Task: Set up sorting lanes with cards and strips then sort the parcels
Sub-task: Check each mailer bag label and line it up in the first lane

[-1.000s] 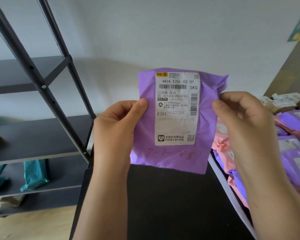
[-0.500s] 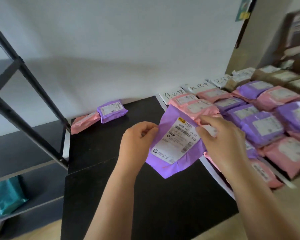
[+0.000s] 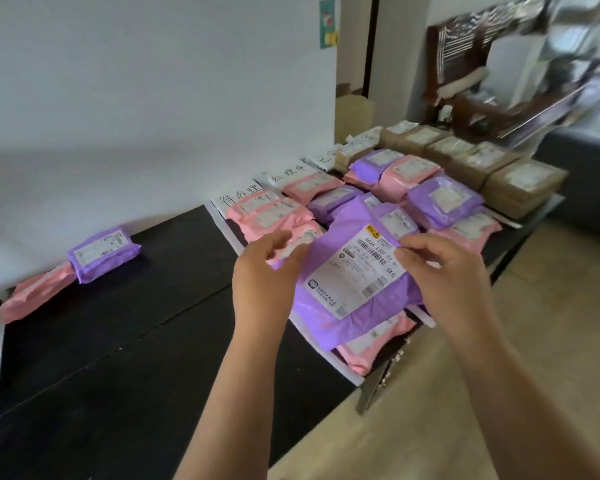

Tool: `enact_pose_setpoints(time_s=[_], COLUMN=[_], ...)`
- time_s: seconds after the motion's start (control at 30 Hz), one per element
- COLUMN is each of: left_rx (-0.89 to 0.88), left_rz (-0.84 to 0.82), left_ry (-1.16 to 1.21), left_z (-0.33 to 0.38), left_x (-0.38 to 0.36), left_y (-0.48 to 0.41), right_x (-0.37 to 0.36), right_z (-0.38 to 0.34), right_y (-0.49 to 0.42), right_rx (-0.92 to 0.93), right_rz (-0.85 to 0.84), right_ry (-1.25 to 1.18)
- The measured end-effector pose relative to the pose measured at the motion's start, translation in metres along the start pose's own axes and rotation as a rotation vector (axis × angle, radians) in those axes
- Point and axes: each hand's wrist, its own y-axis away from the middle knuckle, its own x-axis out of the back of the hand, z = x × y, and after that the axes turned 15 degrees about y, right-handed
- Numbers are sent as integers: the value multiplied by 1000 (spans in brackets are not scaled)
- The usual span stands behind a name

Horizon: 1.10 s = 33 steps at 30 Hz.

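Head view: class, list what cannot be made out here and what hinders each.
Head view throughout:
- Small print on the purple parcel label: too small, blurred.
- Third lane card: mostly covered by a brown parcel.
- Pink parcel beneath the purple parcel: largely hidden by it.
- Furniture at upper right: motion-blurred.
- Whether the left hand grips the parcel's edge: unclear.

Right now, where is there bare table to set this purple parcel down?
Bare black tabletop spans from the pink parcel and purple parcel at the wall to the white strip. Right of that strip, sorted parcels crowd everything.
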Motion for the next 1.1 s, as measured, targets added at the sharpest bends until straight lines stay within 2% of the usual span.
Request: enact_pose_setpoints(time_s=[0.17,0.37,0.53,0.8,1.1], left_rx=[52,253,248,294,330], left_rz=[90,-34,-130,-159,-71], left_ry=[9,36,25,13,-51], left_z=[-3,-12,-9,-21,-46], left_x=[-94,-182,-244,-333,-431], left_y=[31,56,54,14,-89], right_x=[78,145,171,179,156], right_z=[70,132,171,247,303], right_y=[-20,-38,-63,-136,-267], right_rx=[-159,-307,-376,-494,-480], right_rz=[112,196,222,206,13], right_ry=[-237,-341,-385,-212,30])
